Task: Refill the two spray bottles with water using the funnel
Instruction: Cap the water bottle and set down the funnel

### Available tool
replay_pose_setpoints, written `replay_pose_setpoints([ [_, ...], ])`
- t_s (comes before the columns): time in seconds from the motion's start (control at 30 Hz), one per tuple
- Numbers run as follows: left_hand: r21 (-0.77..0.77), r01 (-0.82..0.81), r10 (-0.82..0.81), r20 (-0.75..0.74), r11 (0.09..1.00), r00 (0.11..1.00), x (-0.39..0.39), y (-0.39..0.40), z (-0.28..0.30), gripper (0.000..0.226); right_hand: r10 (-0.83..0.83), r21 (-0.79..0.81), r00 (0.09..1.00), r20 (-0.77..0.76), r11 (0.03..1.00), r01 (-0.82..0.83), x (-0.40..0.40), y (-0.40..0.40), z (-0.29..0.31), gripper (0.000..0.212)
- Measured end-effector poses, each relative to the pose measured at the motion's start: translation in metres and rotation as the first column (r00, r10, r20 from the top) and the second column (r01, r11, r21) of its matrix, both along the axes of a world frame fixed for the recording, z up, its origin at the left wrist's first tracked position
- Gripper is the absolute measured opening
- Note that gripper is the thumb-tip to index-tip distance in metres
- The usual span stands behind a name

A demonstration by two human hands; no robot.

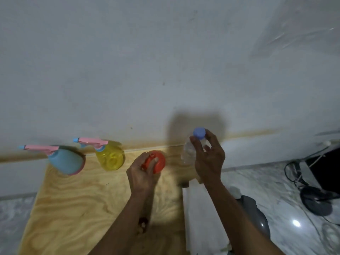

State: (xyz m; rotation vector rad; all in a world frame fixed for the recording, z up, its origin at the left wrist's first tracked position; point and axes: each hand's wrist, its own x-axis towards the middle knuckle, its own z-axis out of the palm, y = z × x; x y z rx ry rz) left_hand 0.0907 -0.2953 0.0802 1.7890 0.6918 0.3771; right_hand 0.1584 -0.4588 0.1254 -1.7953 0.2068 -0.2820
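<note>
Funnel (pixel 155 161), orange, is gripped in the left hand (pixel 142 173), fingers and thumb curled round it, held just above the wooden board (pixel 77 199). The right hand (pixel 208 159) holds a clear water bottle (pixel 187 153) by the neck, fingertips closed round it just beneath the blue cap (pixel 199 133), which is in place. How much water the bottle holds cannot be told.

Progress assessment: early stage. Both spray bottles stand farther back along the board's rear edge with their pink trigger heads fitted: the yellow spray bottle (pixel 110 159) nearer the funnel, the blue spray bottle (pixel 65 161) to its left, the two apart. Neither appears to have been opened, and no filling is evident. Outstanding, in my judgement: remove both trigger heads, uncap the water bottle, seat the funnel, pour into each, refit the heads.

Surface: pale plywood with visible grain, its right edge beside a white panel (pixel 202 218). Marbled floor (pixel 266 184) lies to the right, carrying a dark lamp base (pixel 316 201) and cables. Beyond the board rises a plain whitish wall (pixel 147 61) with a yellowed stain along its foot. Lighting is dim; the picture is soft.
</note>
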Motion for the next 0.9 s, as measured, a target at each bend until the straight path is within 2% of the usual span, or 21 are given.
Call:
replay_pose_setpoints([
  [0.17,-0.074,-0.072,0.07,-0.028,0.995,0.997,0.035,-0.015,-0.019,0.028,0.113,-0.021,0.994,-0.006,0.993,-0.113,0.034,0.002,-0.019,0.044],
  [0.3,-0.09,-0.089,0.08,-0.102,0.992,0.992,0.05,-0.02,-0.043,0.031,0.176,-0.029,0.984,-0.013,0.984,-0.176,0.046,0.003,-0.03,0.04],
  [0.4,-0.048,-0.102,0.093,-0.156,0.994,0.983,0.058,-0.019,-0.065,0.031,0.19,-0.035,0.982,0.016,0.981,-0.189,0.054,0.005,-0.036,0.038],
  [0.53,-0.039,-0.098,0.091,-0.152,0.994,0.984,0.071,-0.018,-0.081,0.034,0.215,-0.079,0.975,0.064,0.975,-0.209,0.057,0.005,-0.038,0.039],
  [0.7,-0.009,-0.084,0.082,-0.139,0.996,0.987,0.078,-0.017,-0.096,0.032,0.235,-0.08,0.971,0.039,0.97,-0.232,0.06,0.004,-0.04,0.044],
  [0.9,-0.038,-0.073,0.064,-0.196,0.997,0.979,0.071,-0.023,-0.102,0.03,0.223,-0.098,0.975,0.001,0.97,-0.222,0.059,0.002,-0.036,0.046],
])
